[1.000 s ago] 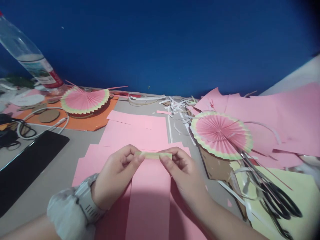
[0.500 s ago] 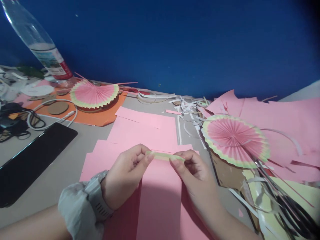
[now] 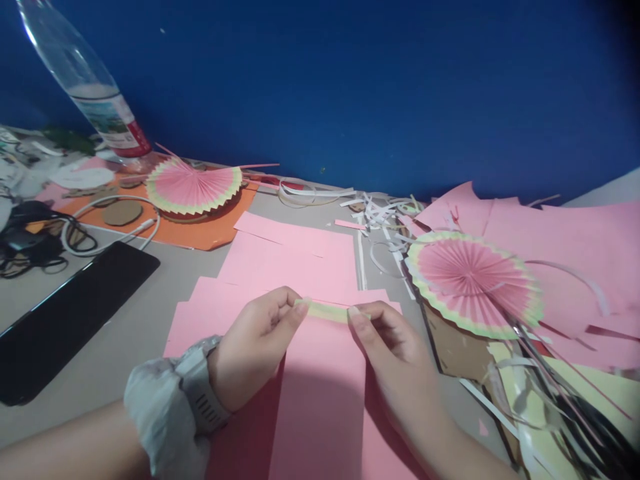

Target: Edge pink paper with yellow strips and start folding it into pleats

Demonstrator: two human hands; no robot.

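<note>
A long pink paper strip (image 3: 320, 400) with a pale green band (image 3: 327, 311) along its far edge stretches toward me. My left hand (image 3: 263, 347) pinches the left end of that edge between thumb and fingers. At the right end, my right hand (image 3: 395, 353) pinches the same edge, its thumb on top and fingers curled beneath. More pink sheets (image 3: 295, 267) lie flat on the table beyond and under the strip.
Left: a black phone (image 3: 75, 320), cables, a plastic bottle (image 3: 107, 113) and a pleated fan (image 3: 195, 187) on orange paper. Right: a round pleated fan (image 3: 470, 280), scissors (image 3: 590, 427), cardboard (image 3: 455, 340) and pink sheets. Paper scraps (image 3: 383, 213) lie near the blue wall.
The right thumb has shifted slightly right and up along the green band. Both hands still pinch the strip. The whole view has moved slightly.
</note>
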